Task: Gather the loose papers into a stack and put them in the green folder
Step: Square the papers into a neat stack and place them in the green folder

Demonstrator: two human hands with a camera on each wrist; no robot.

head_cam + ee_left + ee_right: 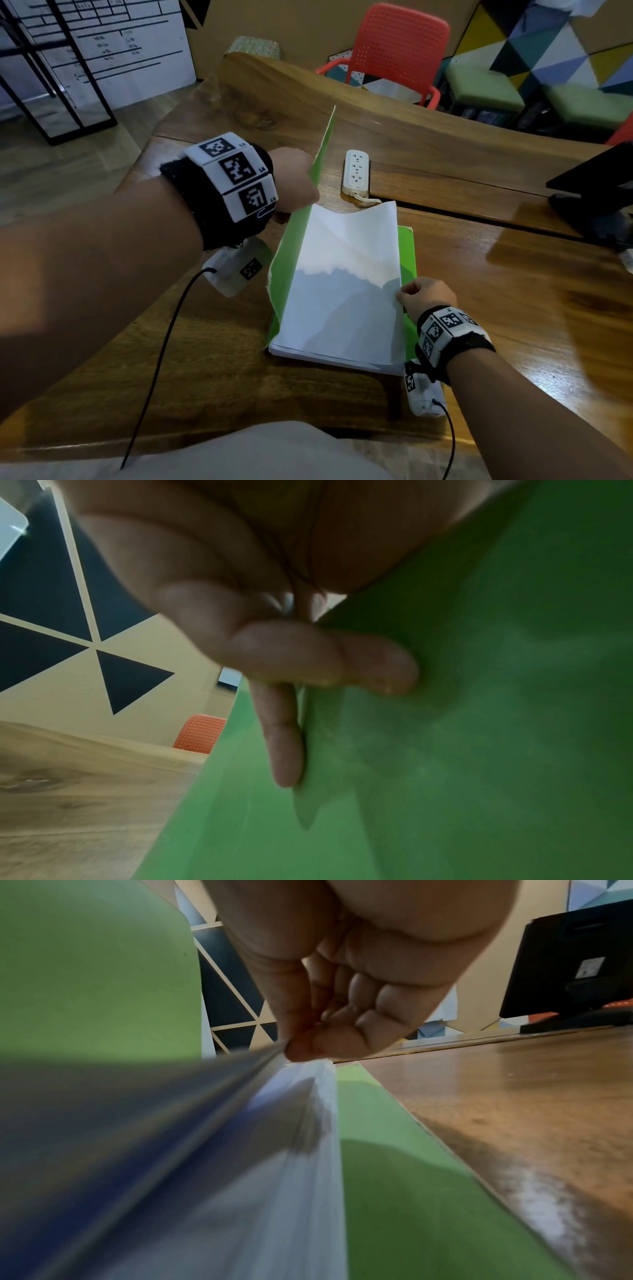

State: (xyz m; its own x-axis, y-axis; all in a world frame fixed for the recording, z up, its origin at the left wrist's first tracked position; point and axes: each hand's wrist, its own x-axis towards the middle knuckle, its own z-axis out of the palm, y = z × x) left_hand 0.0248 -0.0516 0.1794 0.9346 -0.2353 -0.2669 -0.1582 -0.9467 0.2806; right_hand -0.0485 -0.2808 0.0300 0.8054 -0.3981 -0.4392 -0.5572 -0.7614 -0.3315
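A stack of white papers (pixel 339 291) lies on the lower flap of the green folder (pixel 407 246), in the middle of the wooden table. My left hand (pixel 294 181) pinches the folder's raised front cover (pixel 291 253) and holds it upright at the stack's left side; thumb and fingers (pixel 377 664) press the green card (pixel 479 723). My right hand (pixel 424 294) pinches the right edge of the papers (pixel 301 1123) between thumb and forefinger (pixel 308 1045), lifting that edge a little above the green flap (pixel 411 1177).
A white power strip (pixel 356 169) lies just beyond the papers. A black device (pixel 596 178) stands at the table's right. A red chair (pixel 397 51) and green stools (pixel 486 82) are behind the table. The table's near edge (pixel 239 442) is close to my body.
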